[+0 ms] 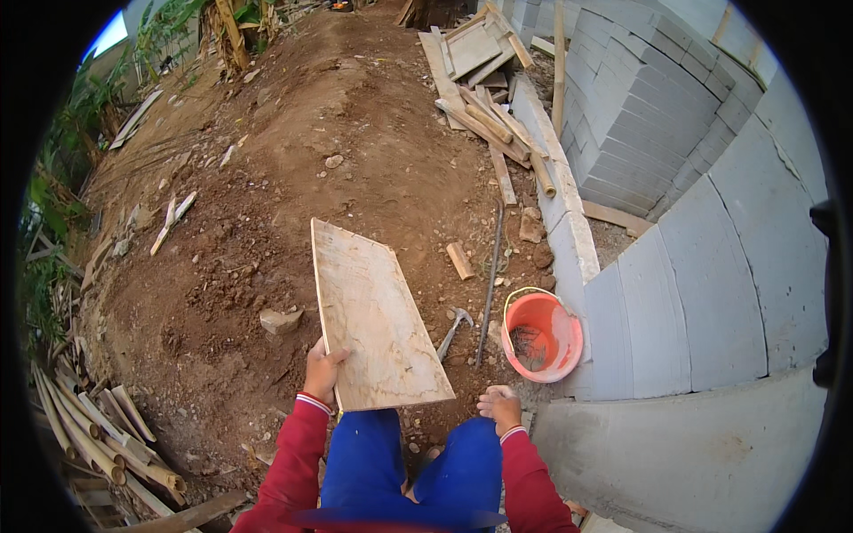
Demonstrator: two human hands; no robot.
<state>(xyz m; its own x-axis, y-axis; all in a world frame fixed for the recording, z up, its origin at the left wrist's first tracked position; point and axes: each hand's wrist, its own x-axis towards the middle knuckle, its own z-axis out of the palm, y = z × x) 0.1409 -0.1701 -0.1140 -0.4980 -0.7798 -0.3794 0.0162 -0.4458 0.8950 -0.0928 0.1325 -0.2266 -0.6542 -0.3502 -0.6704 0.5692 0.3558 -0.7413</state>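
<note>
A flat, pale plywood board [369, 311] is tilted up over the ground in front of my knees. My left hand [323, 369] grips its left edge near the lower corner, thumb lying on the face. Just right of the board's lower right corner, apart from it, is my right hand [501, 407]. Its fingers are curled in; whatever they may hold is hidden. A claw hammer [455, 332] rests on the soil beyond that hand, beside a long dark metal bar [490, 289]. An orange-red bucket [569, 342] stands to the right, with a heap of thin grey pieces resembling nails inside.
A grey block wall [684, 293] rises along the right, above a concrete ledge [693, 453]. Scrap timber and bamboo [498, 124] lie beside a low wall ahead. More bamboo poles [107, 440] are piled at lower left. A stone [281, 320] and a wood offcut [460, 260] sit on bare soil.
</note>
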